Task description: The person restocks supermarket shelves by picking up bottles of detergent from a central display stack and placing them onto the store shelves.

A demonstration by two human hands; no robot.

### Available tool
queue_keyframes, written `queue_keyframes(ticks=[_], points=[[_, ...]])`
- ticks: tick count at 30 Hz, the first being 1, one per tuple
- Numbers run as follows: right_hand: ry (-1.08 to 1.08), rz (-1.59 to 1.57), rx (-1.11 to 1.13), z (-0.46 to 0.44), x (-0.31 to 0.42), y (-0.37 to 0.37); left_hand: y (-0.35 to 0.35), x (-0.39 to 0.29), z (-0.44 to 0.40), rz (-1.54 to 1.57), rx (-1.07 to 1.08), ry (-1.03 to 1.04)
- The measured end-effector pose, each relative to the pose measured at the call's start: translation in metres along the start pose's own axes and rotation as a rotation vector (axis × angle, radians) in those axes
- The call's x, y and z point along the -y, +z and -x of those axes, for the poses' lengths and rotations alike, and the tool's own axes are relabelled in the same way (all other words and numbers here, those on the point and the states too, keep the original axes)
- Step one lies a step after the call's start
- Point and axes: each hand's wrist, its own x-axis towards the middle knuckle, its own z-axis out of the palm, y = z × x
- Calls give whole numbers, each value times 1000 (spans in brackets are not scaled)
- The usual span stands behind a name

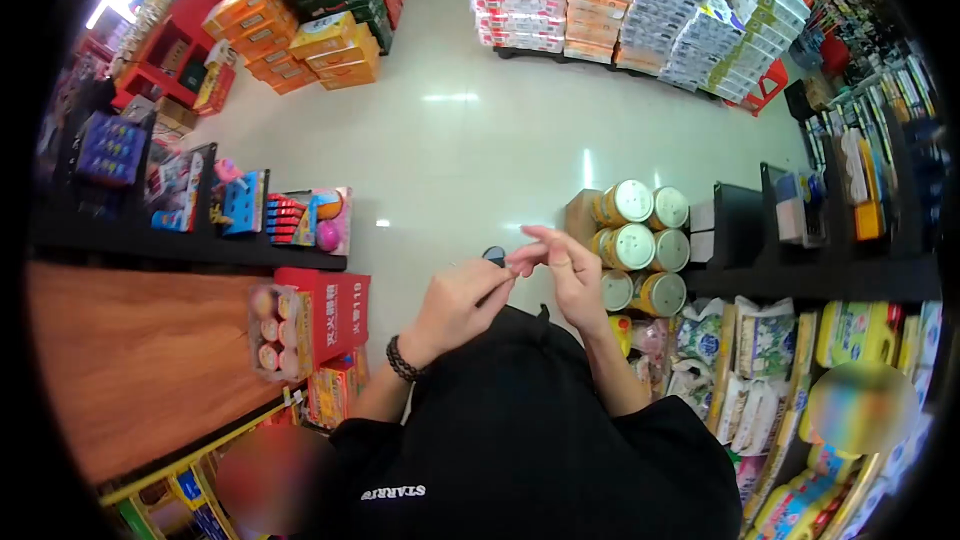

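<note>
I see left hand (465, 302) pinched narrow, can't tell on what; it meets right hand (568, 275), fingers loosely spread. Cans (632, 247) just right, red box (342, 292) left. Stacked packs (525, 0) far ahead.

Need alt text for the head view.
The left hand, a dark bracelet on its wrist, and the open right hand apparently touch above a shop floor. Lidded tins stand at right, a red box at left, stacked cartons ahead.

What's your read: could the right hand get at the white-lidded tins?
Probably yes, perhaps with some stooping: the tins appear right of the right hand, nothing visible covering their lids.
</note>
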Motion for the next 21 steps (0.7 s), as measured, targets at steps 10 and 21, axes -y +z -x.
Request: queue_keyframes(ticks=[10,21], points=[[-7,174,84,-197,32,-28,-25,112,-198,351,154,23],[119,199,312,-475,-9,-98,-51,286,-378,492,597,-389]])
